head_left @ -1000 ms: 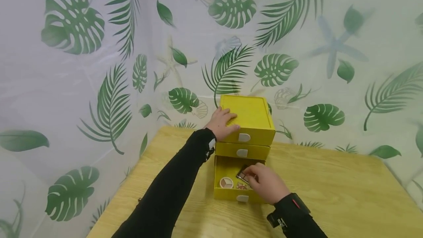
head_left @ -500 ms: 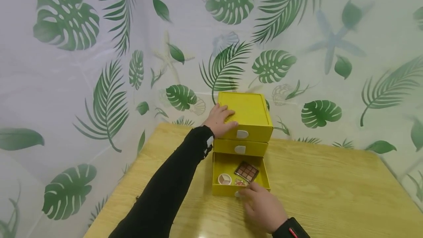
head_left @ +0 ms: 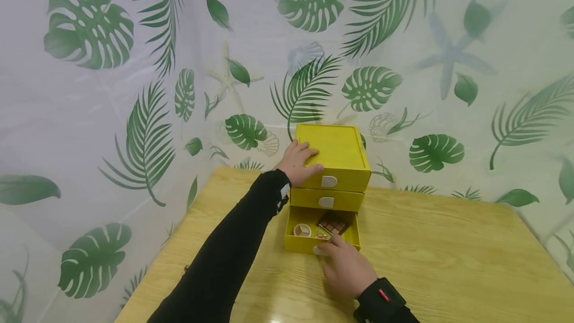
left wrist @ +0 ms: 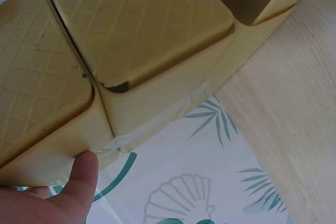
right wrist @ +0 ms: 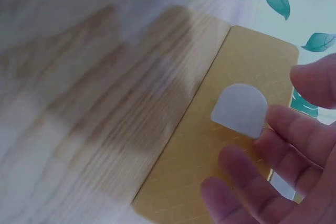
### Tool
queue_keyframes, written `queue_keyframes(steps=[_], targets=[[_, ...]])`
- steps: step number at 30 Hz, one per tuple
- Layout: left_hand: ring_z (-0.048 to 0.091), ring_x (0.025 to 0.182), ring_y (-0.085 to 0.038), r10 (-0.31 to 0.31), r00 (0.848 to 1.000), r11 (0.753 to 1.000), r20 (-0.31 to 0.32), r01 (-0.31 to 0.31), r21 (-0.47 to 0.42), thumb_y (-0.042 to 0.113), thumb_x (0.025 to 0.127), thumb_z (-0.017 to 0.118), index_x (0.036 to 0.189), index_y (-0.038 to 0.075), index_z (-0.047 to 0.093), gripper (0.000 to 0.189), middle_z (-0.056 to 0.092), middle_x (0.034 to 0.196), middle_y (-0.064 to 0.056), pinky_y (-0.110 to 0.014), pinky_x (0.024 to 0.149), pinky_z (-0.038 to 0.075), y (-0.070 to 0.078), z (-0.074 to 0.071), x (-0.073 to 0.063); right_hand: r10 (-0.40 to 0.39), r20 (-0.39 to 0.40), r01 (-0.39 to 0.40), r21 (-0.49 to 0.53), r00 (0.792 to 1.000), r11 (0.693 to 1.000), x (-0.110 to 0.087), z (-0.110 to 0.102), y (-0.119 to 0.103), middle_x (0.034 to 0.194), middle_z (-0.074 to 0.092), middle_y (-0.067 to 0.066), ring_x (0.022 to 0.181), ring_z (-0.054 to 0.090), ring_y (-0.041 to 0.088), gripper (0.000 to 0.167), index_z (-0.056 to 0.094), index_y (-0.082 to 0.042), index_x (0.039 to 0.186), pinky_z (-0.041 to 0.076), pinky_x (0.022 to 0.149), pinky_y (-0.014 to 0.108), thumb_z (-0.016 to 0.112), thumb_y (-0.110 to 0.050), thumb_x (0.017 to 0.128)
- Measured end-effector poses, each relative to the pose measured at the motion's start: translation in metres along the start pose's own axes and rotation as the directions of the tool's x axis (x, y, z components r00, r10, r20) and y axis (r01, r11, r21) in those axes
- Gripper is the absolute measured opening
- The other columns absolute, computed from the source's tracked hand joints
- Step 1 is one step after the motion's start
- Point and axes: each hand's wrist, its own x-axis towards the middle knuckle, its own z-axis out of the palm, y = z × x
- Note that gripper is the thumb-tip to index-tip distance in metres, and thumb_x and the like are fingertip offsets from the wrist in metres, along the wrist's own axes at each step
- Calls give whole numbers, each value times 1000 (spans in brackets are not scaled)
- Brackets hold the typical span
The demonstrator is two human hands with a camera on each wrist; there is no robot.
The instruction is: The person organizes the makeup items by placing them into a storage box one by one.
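Observation:
A yellow drawer box (head_left: 336, 146) stands on the table with its lowest drawer (head_left: 296, 244) partly pulled out. In that drawer lie a brown eyeshadow palette (head_left: 332, 223), a round three-colour makeup pan (head_left: 302, 230) and a small patterned item (head_left: 321, 236), partly hidden. My left hand (head_left: 298, 163) rests on the box's top left edge, its fingers spread over the top. My right hand (head_left: 349, 268) touches the lowest drawer's front with extended fingers beside its white handle (right wrist: 241, 108); the thumb stands apart.
Two upper drawers with white tabs, the top one (head_left: 354, 182) and the middle one (head_left: 345, 200), are in. The wooden table (head_left: 448, 258) extends to both sides. Leaf-printed sheeting (head_left: 394, 29) hangs behind and to the left.
My right hand has left the palette inside the drawer and moved to the drawer front. The lowest drawer has slid part of the way inward. My left hand stays on the box.

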Motion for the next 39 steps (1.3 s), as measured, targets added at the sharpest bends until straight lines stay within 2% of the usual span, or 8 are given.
queue_keyframes(steps=[4,7,12,18,25,31,34,39], targets=[[3,155,-33,-8,1000,1000,1,8,1,42,105,54,154,14,45,57,26,165,-14,-44,125,12,-3,-1,1,-2,15,2,0,1000,1000,6,-3,-1,98,47,-4,77,45,13,33,72,-9,120,44,64,31,74,-11,87],[3,155,-33,-8,1000,1000,-2,8,1,42,105,54,153,13,46,57,26,164,-14,-45,125,12,-5,-2,0,13,9,-13,-14,1000,1000,10,1,5,101,48,-1,78,45,17,34,71,-8,121,44,68,33,73,-10,87],[4,155,-34,-6,1000,1000,-1,6,6,43,104,55,153,14,47,57,27,164,-13,-47,125,14,-4,2,0,54,-14,-54,-1,998,999,19,11,20,111,52,6,89,53,25,35,69,-8,124,50,79,42,71,-9,89],[4,155,-33,2,1000,1000,14,-2,0,42,105,55,153,15,47,56,28,164,-13,-48,125,14,0,6,-1,91,-31,-91,4,995,996,31,13,30,117,54,10,100,58,32,40,66,-5,129,52,88,48,70,-8,89],[5,154,-34,22,1000,1000,8,-22,9,42,105,54,153,15,47,56,28,164,-13,-48,125,15,6,8,1,157,3,-157,2,988,988,46,7,38,126,53,13,109,57,38,44,64,-6,135,52,91,53,69,-12,92],[6,154,-34,26,999,1000,32,-26,12,43,105,54,153,15,47,56,28,164,-13,-47,125,14,7,12,2,178,11,-177,-20,984,984,45,11,45,130,53,16,112,58,40,47,62,-6,138,51,94,55,68,-13,92],[5,154,-34,22,999,1000,35,-23,21,42,105,53,154,15,46,57,27,164,-13,-45,125,12,4,8,5,155,15,-155,-4,988,988,47,10,47,134,52,18,113,59,40,51,59,-5,142,52,95,55,67,-14,93],[5,154,-35,14,1000,1000,1,-14,22,41,105,55,153,13,46,57,28,164,-15,-43,126,9,-6,-5,11,128,46,-130,31,991,991,54,1,47,144,48,23,123,55,44,58,50,-3,149,48,101,57,66,-19,96]])
